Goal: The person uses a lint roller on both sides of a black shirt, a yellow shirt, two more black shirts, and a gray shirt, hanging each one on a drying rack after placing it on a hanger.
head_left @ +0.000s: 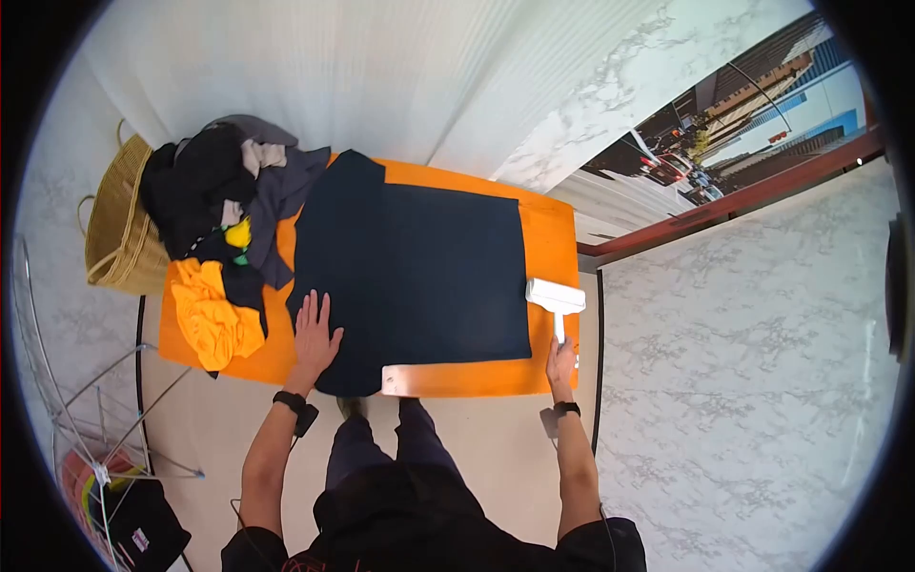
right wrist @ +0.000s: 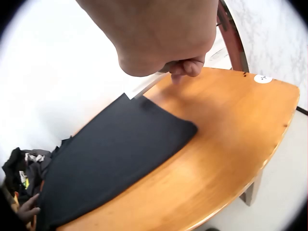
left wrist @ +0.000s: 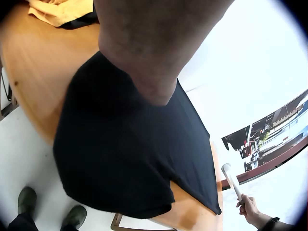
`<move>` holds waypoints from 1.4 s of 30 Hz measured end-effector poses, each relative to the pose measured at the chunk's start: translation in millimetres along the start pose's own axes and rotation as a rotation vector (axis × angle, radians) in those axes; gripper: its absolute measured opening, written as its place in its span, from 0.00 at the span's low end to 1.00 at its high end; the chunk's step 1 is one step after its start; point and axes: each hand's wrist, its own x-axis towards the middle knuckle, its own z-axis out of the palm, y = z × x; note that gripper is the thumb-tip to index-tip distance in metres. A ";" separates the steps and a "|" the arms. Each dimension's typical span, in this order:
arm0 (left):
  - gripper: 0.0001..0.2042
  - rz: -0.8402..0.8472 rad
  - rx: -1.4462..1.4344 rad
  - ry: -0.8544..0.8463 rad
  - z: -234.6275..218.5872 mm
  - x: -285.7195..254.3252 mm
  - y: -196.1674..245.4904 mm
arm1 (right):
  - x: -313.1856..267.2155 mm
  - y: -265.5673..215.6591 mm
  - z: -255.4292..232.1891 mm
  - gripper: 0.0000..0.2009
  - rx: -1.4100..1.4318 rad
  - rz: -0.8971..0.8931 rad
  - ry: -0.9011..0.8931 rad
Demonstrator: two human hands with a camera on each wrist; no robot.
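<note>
A dark T-shirt [head_left: 448, 272] lies spread flat over the orange-brown table [head_left: 553, 234], its sleeves toward the left. My left hand [head_left: 315, 336] rests on the shirt's left part near the front, fingers straight and spread. At the table's right end, my right hand [head_left: 562, 362] grips the handle of a white lint roller [head_left: 556, 296]. The roller's head is right at the shirt's hem edge. In the left wrist view the lint roller [left wrist: 232, 180] stands out past the shirt. The right wrist view shows curled fingers [right wrist: 191, 67], with most of the roller hidden behind the hand.
Dark clothes [head_left: 205, 181] are heaped on the table's left end, with an orange garment [head_left: 214, 315] in front. A wicker basket [head_left: 124, 224] stands beside them. A metal drying rack [head_left: 102, 472] is at the lower left. A white curtain [head_left: 315, 76] hangs behind the table.
</note>
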 end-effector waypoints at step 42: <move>0.32 -0.102 0.145 0.188 7.7 187.1 48.6 | 187.3 -214.4 126.5 0.37 -0.012 -0.563 0.050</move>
